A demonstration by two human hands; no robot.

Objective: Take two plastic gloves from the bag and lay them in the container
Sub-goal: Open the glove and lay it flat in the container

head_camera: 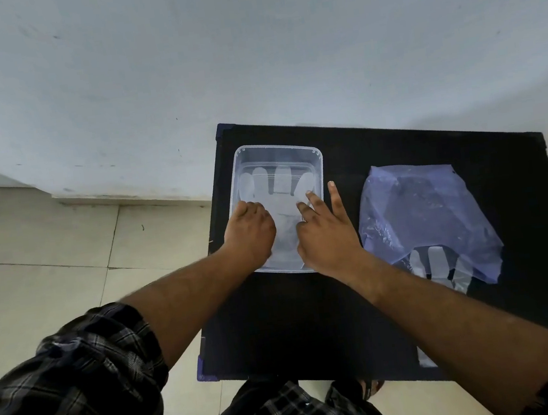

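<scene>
Both your hands are down in the clear container (318, 160) at the left of the black worktop (379, 146), pressing a plastic glove (280, 186) flat on its floor. Your left hand (251, 230) is curled loosely, knuckles up, resting on the glove's left side; whether it pinches any film you cannot tell from here. Your right hand (327, 235) is spread open, two fingertips on the glove's right side and the forefinger straying over the container's right rim, gripping nothing. The glove lies lengthwise with the container, its fingers pointing away from you toward the wall, cuff toward you under your palms. Whether one glove or two lie stacked there is not clear. The blue bag (431, 208) sits just to the right of your right hand, its mouth toward you, with another glove (435, 263) poking out there, fingers pointing away into the bag. Your right hand is the nearer one for that.
</scene>
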